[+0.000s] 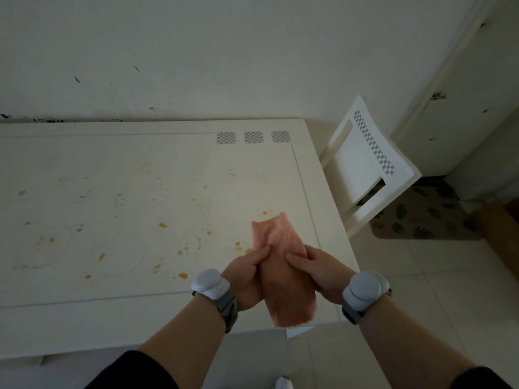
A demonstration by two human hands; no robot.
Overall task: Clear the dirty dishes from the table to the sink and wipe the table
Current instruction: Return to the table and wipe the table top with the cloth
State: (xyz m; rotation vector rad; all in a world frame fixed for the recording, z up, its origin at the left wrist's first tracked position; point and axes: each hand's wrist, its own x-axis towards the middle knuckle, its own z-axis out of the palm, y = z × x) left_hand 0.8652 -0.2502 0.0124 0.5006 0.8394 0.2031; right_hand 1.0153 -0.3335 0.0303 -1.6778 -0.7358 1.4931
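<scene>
Pink cloth point(283, 276) pinched between both hands, left point(247, 276) and right point(323, 273), above stained table point(112, 220)

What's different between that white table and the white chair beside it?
The table is spattered with orange-yellow stains; the chair shows none. The table bears three small square checkered patches near its far edge; the chair has one long checkered strip along its backrest. The left hand and right hand grip a pink cloth over the table's corner, not the chair. Both are white.
</scene>
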